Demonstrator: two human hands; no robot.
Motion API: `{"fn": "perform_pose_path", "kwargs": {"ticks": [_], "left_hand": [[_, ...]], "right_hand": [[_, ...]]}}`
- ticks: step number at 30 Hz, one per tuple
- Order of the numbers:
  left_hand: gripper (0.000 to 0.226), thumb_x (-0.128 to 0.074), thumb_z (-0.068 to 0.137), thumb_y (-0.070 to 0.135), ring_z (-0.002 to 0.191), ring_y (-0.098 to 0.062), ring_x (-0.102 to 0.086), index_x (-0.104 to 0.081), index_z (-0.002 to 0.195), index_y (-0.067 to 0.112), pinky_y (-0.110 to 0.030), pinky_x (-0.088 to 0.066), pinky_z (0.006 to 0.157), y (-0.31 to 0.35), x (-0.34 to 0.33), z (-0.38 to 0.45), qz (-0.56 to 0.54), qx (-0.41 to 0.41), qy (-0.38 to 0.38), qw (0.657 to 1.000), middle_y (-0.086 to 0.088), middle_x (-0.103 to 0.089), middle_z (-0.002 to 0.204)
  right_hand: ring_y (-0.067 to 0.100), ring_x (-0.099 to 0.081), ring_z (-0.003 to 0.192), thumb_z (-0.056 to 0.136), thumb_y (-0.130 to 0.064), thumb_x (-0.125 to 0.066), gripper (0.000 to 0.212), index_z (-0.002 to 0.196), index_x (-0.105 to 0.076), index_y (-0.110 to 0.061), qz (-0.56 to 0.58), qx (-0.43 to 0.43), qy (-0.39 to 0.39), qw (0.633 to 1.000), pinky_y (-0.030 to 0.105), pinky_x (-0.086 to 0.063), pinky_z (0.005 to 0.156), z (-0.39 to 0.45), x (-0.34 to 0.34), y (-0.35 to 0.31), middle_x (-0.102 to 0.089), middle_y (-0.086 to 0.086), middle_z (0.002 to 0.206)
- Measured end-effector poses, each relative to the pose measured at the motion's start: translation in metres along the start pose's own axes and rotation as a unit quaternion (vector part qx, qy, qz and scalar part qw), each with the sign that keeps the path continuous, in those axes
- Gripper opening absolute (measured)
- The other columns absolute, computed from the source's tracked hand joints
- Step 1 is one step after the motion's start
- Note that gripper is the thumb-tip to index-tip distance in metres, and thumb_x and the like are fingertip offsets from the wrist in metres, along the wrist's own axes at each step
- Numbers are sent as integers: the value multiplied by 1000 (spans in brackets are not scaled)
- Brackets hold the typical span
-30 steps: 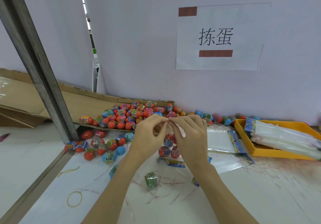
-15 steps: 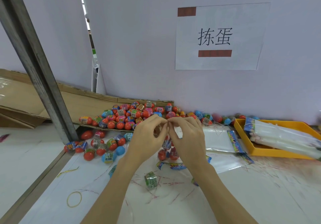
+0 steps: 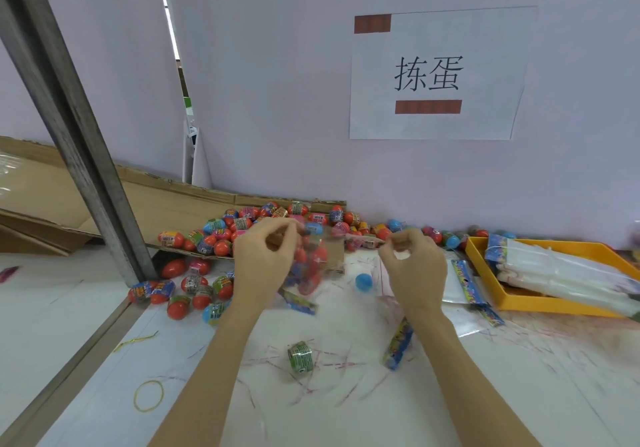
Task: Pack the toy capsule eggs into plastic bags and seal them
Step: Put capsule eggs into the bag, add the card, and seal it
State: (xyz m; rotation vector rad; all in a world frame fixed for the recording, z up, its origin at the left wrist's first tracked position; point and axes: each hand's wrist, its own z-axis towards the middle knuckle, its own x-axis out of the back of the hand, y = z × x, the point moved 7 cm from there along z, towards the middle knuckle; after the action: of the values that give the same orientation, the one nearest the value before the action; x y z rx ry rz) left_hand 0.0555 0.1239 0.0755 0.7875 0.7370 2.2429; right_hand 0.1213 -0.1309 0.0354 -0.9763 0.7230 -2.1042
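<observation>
My left hand (image 3: 265, 259) pinches the top of a clear plastic bag (image 3: 310, 266) with several red capsule eggs inside; the bag hangs blurred just right of the hand. My right hand (image 3: 414, 266) is apart from it, fingers curled, pinching a thin red strip (image 3: 381, 273) that trails down. A heap of red, blue and pink capsule eggs (image 3: 242, 224) lies on cardboard behind my hands. More eggs (image 3: 187, 290) sit on the table to the left. A single blue egg (image 3: 363, 282) lies between my hands.
A yellow tray (image 3: 485, 273) holding stacked empty bags (image 3: 561, 273) stands at right. Flat bags (image 3: 460, 283) lie beside it. A green label roll (image 3: 300, 356), a yellow rubber band (image 3: 149, 395) and red strips litter the white table. A metal post (image 3: 69, 127) rises at left.
My hands were together at the bag's top; they have now moved apart, the left one keeping the filled bag and the right one pulling away to the right with the strip.
</observation>
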Motion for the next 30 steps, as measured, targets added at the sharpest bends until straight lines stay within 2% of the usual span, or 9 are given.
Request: {"fn": "perform_pose_path", "kwargs": {"ticks": [3,8,11,14,17,21,24,27,30], "left_hand": [[22,-65,101,10,71,-3,-68,-76,93,26,-16,-52,68,-16,11,0,-42,73,65,994,14,-74,77],[21,-64,102,9,68,0,-63,-74,92,25,-13,-50,66,-16,12,-1,-56,89,70,992,10,-72,76],[22,-65,101,6,72,4,-64,-72,92,26,-11,-50,68,-10,8,-1,-48,71,58,995,15,-71,77],[17,-65,102,8,73,-7,-67,-76,94,17,-21,-54,71,-14,3,-2,-56,85,39,994,5,-74,78],[17,-64,103,10,73,-16,-67,-79,98,16,-29,-56,71,-19,-6,-2,-106,123,2,987,2,-75,79],[20,-64,103,11,69,-9,-63,-80,98,21,-24,-52,67,-24,-18,-5,-173,172,-34,969,1,-77,82],[18,-64,103,13,71,-7,-67,-81,101,18,-19,-53,68,-27,-24,-8,-198,199,-41,959,-1,-78,83],[17,-64,103,16,81,-12,-74,-81,102,18,-18,-58,68,-30,-32,-13,-238,239,-58,940,-4,-80,89],[18,-63,104,19,86,-22,-75,-81,105,16,-33,-64,73,-31,-39,-18,-260,267,-85,924,-6,-80,94]], "right_hand": [[13,-63,80,92,-21,-72,2,93,-72,-19,-47,-49,-53,996,37,-56,78,5,-3,27,-71,-5,85],[10,-59,91,95,-20,-71,15,106,-81,-21,-111,-30,-143,983,28,-47,82,6,-14,33,-75,-5,105],[15,-58,95,94,-25,-75,13,102,-82,-18,-147,-43,-125,980,28,-46,83,10,-8,36,-71,0,109],[17,-58,92,96,-34,-72,22,102,-78,-14,-161,-72,-96,980,28,-45,82,13,-1,40,-67,2,104],[20,-59,97,103,-20,-61,21,118,-73,-12,-146,-67,-61,985,27,-46,85,13,2,38,-66,7,111],[18,-61,98,102,-6,-59,23,120,-72,-13,-43,-9,-16,999,17,-44,84,10,6,17,-67,6,114],[5,-67,92,101,-23,-64,15,113,-73,-26,134,18,-90,987,14,-51,76,2,-6,-6,-73,-12,101],[6,-72,93,92,-44,-71,27,112,-76,-27,238,-5,-184,954,20,-58,80,-12,-28,-21,-77,-15,99],[7,-73,88,89,-34,-79,16,104,-77,-28,243,0,-189,951,22,-59,78,-18,-40,-24,-77,-15,94]]}}
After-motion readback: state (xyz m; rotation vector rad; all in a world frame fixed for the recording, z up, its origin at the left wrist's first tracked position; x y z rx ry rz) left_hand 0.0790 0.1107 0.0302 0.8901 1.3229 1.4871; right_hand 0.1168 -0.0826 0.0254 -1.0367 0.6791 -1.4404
